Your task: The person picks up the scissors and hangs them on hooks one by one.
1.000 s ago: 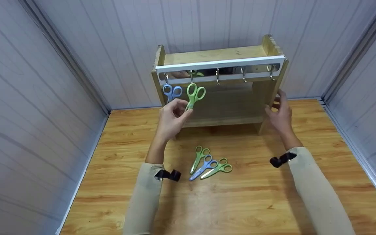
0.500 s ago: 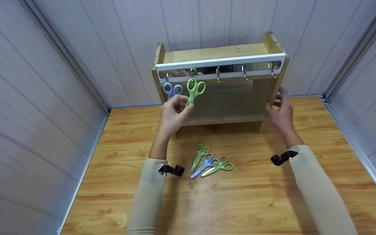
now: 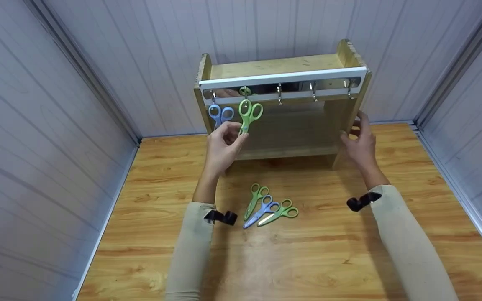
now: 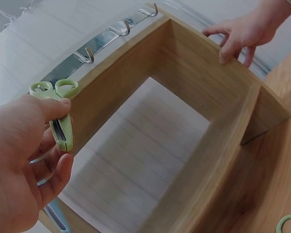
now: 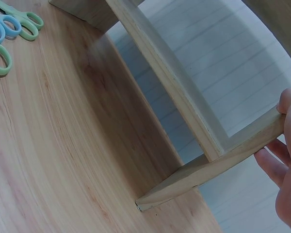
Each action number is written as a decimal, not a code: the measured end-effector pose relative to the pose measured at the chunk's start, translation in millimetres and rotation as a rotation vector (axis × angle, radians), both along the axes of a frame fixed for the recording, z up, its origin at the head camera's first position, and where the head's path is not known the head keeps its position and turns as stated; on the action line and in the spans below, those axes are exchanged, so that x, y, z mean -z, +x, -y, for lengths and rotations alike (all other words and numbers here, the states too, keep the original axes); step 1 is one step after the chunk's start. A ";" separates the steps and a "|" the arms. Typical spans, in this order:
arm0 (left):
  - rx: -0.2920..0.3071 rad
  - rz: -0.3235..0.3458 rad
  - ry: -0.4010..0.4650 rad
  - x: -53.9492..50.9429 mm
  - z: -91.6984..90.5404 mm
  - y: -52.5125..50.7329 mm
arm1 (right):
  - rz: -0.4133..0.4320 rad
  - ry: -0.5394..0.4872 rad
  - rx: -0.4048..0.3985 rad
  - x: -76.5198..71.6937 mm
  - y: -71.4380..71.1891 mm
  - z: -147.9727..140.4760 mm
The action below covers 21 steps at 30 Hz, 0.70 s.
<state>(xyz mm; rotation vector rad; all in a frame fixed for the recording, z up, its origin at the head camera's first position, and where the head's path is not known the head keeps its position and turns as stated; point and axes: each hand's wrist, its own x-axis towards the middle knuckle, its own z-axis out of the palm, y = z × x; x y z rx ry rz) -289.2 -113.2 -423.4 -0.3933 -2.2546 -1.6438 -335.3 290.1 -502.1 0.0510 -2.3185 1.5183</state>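
Note:
My left hand [image 3: 223, 147] pinches green scissors [image 3: 245, 118] near the blades, handles up, with one handle loop at the second hook from the left; the left wrist view shows the scissors [image 4: 63, 127] between thumb and fingers. Blue scissors [image 3: 221, 113] hang from the leftmost hook, partly behind my left hand. The hooks sit on a white-edged rail [image 3: 295, 77] across the front of a wooden shelf [image 3: 274, 66]. My right hand [image 3: 360, 146] grips the shelf's right side panel, thumb in front and fingers behind; the right wrist view shows the panel [image 5: 252, 141] too.
Two green scissors [image 3: 285, 212] and one blue pair [image 3: 262, 212] lie on the wood-patterned surface [image 3: 308, 259] in front of the shelf. Three hooks [image 3: 280, 94] to the right hold nothing. Pale panelled walls [image 3: 174, 50] stand behind and at both sides.
My left hand has risen slightly with the green scissors, bringing the handle loop up against the second hook. My right hand keeps its grip on the side panel.

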 end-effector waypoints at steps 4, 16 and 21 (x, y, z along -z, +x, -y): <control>-0.002 0.003 0.002 3.5 0.7 -0.7 | -0.012 -0.012 -0.007 -1.1 1.3 1.4; -0.004 0.008 -0.004 11.4 -0.8 -1.8 | 0.041 -0.002 -0.014 0.6 1.9 -3.2; -0.003 0.004 0.000 13.5 -0.5 -2.4 | 0.042 0.000 -0.012 0.8 2.3 -2.7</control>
